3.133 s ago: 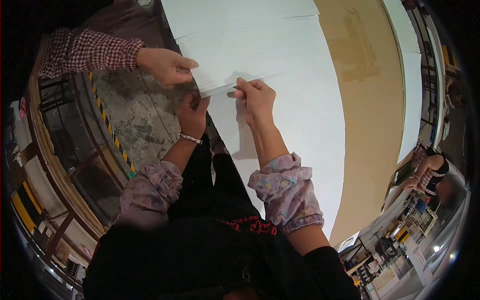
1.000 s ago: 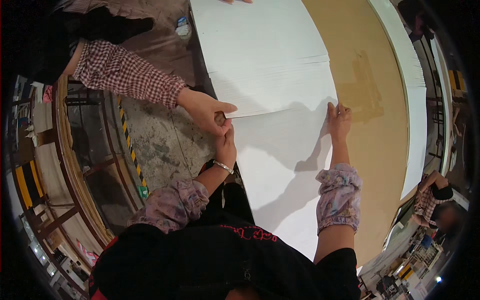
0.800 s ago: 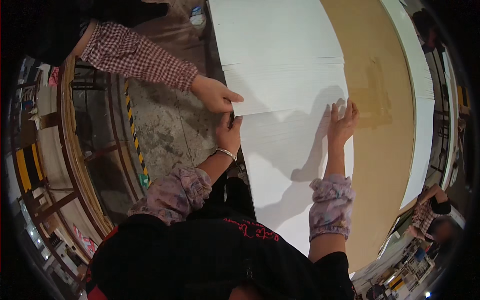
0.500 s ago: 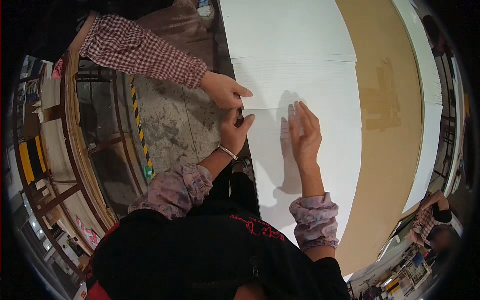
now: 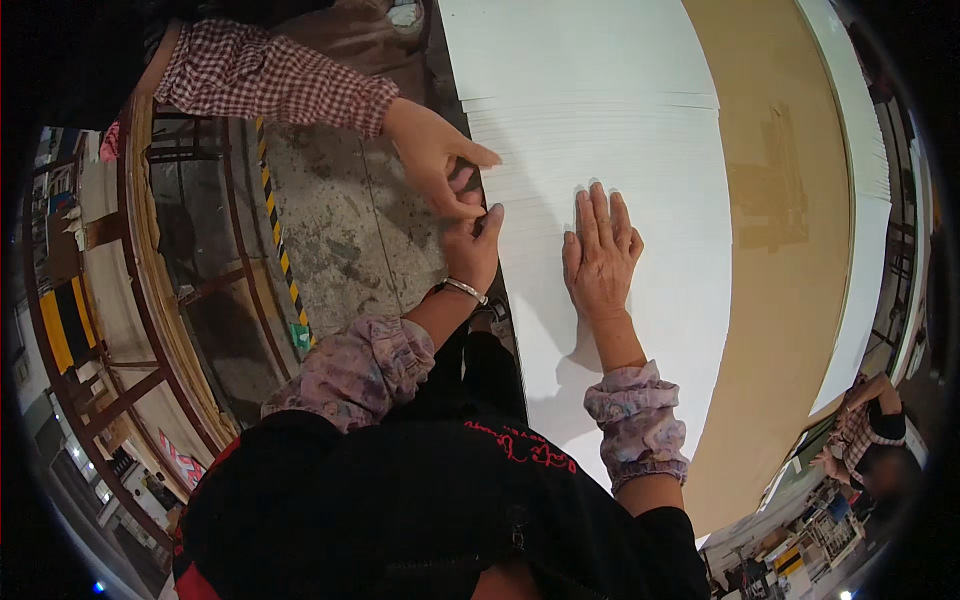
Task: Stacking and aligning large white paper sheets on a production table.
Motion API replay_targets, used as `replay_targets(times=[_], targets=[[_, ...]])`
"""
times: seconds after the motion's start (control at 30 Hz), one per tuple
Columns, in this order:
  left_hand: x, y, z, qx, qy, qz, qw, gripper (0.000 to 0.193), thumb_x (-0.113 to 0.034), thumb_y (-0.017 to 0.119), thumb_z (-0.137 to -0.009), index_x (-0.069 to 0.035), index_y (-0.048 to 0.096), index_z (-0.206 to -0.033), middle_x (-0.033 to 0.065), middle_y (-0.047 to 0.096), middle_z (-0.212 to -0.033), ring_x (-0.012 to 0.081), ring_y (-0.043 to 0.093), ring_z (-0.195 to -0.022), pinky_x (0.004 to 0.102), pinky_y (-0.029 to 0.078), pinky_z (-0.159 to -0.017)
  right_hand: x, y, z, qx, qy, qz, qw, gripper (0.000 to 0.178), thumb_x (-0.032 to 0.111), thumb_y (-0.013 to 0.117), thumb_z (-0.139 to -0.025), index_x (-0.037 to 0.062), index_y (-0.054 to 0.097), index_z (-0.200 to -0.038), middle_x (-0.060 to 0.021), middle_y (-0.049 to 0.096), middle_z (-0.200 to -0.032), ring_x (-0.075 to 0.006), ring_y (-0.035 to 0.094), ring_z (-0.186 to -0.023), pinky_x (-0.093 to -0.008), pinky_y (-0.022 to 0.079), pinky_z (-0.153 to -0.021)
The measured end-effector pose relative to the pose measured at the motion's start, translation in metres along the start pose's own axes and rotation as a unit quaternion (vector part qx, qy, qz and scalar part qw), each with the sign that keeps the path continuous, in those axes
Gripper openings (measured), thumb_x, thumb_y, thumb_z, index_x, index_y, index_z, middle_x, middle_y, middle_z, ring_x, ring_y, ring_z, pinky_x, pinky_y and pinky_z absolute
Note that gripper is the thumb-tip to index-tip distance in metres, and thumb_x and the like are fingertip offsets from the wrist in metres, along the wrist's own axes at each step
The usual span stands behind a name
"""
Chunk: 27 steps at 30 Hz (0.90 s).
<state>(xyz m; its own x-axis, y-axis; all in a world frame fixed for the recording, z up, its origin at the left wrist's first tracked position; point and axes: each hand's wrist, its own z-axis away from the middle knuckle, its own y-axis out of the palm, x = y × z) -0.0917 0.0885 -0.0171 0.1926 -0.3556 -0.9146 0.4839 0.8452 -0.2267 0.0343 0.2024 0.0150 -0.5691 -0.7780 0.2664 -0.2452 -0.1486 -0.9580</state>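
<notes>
From where I stand, the white sheets [image 5: 665,215] lie in a long layered run in front of the person, their overlapping edges showing as close, fine lines across the upper part, with a brown surface [image 5: 780,340] alongside on the right. The right hand [image 5: 603,268] is spread flat on the sheets near their middle, palm down, its fingers released and extended, gripping nothing. The left hand [image 5: 472,250] is at the left edge of the sheets, its thumb up beside that edge and its other fingers curled and partly hidden; I cannot tell whether they pinch any paper. A metal bracelet [image 5: 464,290] circles that wrist, and mottled purplish sleeves [image 5: 637,420] cover both forearms. Just above the left hand, a co-worker's hand [image 5: 428,150] reaches in from a checked sleeve [image 5: 290,80], thumb out over the sheet edge, the two hands close together. Past them, to the left, I see stained grey floor [image 5: 345,250], a yellow-and-black striped band [image 5: 280,245] and a brown frame [image 5: 245,270]. Another white stack [image 5: 858,290] stands beyond the brown surface.
</notes>
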Motion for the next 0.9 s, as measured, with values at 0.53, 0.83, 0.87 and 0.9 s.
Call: replay_targets(times=[0.53,0.83,0.87,0.9], targets=[[0.002,0.009,-0.003,-0.026,0.053,-0.025,0.998,0.032,-0.025,0.065,-0.082,0.0,0.06,-0.102,0.0105,0.064,-0.085,0.016,0.058,-0.074,0.0338,0.045,-0.064,0.003,0.001,-0.01,0.04,0.015,0.014,0.999,0.051,0.03,0.048,-0.086,0.0169,0.039,-0.135,-0.0005,0.034,-0.142,-0.0244,0.026,-0.132,-0.0419,0.025,-0.094],[0.017,0.013,-0.011,-0.022,0.165,0.092,0.982,0.045,-0.018,0.061,-0.084,0.0,0.047,-0.124,0.0111,0.054,-0.121,0.0179,0.053,-0.107,0.0288,0.041,-0.088,0.005,-0.002,-0.008,0.013,0.01,0.016,1.0,0.052,0.031,0.046,-0.085,0.018,0.039,-0.134,0.0007,0.034,-0.142,-0.0239,0.028,-0.13,-0.0436,0.025,-0.095],[0.016,0.009,-0.009,0.009,0.104,0.062,0.993,0.048,-0.017,0.062,-0.084,0.0,0.046,-0.125,0.0107,0.052,-0.123,0.0179,0.051,-0.109,0.0288,0.04,-0.089,0.004,-0.004,-0.007,0.023,0.011,0.022,0.999,0.051,0.03,0.047,-0.085,0.0176,0.04,-0.134,-0.0001,0.035,-0.141,-0.024,0.029,-0.129,-0.0431,0.025,-0.095],[0.012,0.006,-0.009,0.037,0.043,0.028,0.998,0.051,-0.017,0.063,-0.083,0.001,0.044,-0.127,0.0103,0.05,-0.126,0.018,0.05,-0.111,0.0289,0.039,-0.09,0.005,-0.002,-0.007,0.032,0.011,0.024,0.999,0.051,0.029,0.047,-0.084,0.0173,0.04,-0.133,-0.001,0.035,-0.141,-0.024,0.029,-0.129,-0.0425,0.026,-0.095]])
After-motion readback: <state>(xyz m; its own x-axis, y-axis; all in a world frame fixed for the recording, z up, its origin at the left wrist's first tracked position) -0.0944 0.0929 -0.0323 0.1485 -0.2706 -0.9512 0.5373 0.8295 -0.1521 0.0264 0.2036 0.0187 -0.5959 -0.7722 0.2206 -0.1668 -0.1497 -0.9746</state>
